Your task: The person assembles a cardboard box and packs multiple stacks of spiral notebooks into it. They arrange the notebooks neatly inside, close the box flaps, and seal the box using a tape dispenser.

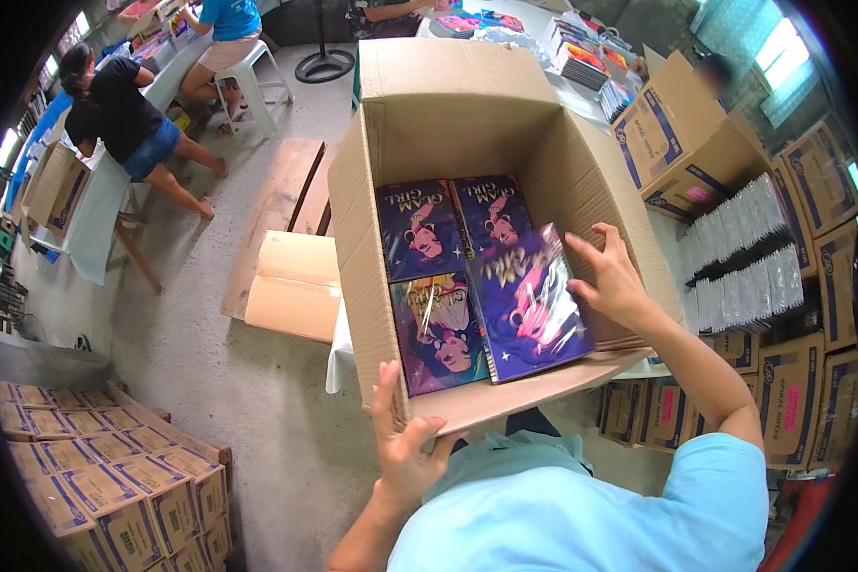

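Observation:
An open cardboard box point(486, 124) stands before me. Shrink-wrapped spiral notebooks with dark purple covers lie flat in it: one at the far left point(419, 229), one at the far right point(494, 212) and one at the near left point(439, 334). A fourth notebook pack point(532, 310) lies slightly askew at the near right, its far end blurred. My right hand point(612, 276) is inside the box at that pack's right edge, fingers apart and not wrapped round it. My left hand point(408, 443) grips the box's near left corner, thumb over the near edge.
Right of the box stand another open carton point(677, 133), rows of wrapped packs point(744, 291) and stacked cartons point(791, 400). More cartons point(124, 477) fill the lower left. A flattened carton point(291, 281) lies by a wooden pallet point(267, 219). People work at tables point(176, 81) beyond.

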Demonstrator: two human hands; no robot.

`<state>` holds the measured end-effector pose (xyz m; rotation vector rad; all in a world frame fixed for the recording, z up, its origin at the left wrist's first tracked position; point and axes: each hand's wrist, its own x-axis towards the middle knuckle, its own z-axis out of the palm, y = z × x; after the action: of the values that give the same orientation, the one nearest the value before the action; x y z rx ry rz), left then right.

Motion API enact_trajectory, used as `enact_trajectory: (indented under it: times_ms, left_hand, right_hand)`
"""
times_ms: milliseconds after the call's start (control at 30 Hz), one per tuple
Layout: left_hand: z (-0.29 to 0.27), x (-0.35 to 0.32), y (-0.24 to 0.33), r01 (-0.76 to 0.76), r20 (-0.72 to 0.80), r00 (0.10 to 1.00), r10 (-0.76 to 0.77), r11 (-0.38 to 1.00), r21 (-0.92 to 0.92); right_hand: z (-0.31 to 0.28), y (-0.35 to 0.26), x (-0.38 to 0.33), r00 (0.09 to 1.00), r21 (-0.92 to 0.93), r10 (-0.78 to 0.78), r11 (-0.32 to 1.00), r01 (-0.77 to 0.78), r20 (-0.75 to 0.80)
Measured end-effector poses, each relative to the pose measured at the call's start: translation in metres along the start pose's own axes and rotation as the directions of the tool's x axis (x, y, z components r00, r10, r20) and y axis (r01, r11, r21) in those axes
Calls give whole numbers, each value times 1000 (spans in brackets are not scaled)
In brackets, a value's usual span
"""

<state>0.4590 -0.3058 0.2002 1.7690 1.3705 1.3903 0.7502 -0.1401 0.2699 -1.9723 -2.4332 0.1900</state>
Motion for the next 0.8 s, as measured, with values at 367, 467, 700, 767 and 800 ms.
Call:
enact_trajectory:
  times_ms: [367,467,700,767,800]
  left_hand:
    - [-2,2,1,22,7,1000,-23,999,44]
    - [-3,1,3,29,28,999,-30,998,50]
    - [-2,-2,0,45,11,999,-45,999,29]
    - [-4,2,1,29,20,999,-30,998,48]
    - [-5,2,0,21,27,999,-23,998,55]
  right_hand:
    - [51,-58,53,696,183,-718,683,707,-12]
    - [123,4,102,974,202,10,978,-57,227]
    - [173,38,86,817,132,355,880,-455,454]
    - [146,22,88,899,149,148,962,-227,411]
    - [132,10,88,943,132,-59,991,16,328]
